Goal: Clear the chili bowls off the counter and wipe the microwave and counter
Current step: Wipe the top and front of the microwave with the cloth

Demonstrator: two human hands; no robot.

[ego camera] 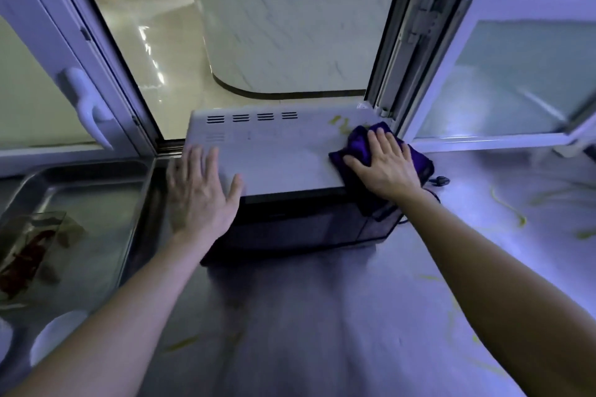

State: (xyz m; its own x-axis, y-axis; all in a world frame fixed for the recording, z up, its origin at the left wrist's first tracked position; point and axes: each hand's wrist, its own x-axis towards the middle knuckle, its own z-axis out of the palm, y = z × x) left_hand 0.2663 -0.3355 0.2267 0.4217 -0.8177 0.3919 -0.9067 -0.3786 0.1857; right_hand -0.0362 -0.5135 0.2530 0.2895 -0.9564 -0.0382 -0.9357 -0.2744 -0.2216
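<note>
Gripping nothing, my left hand [201, 192] is lying flat and spread, palm down, at the front left corner of the microwave's white top; it is blurred, so I cannot tell how firmly it is touching. Further left, I am seeing a steel sink [96, 177] holding a clear chili bowl [30, 245] with red chilies inside. Moving right, the microwave [274, 155] is sitting on the tabletop [322, 316] before an open window [258, 42]. My right hand [382, 164] is pressing flat, fingers extended, on a purple cloth [358, 142] at the top's right edge, just beside yellow smears [338, 122]. Farther right, more yellow streaks [512, 213] are marking the tabletop.
</note>
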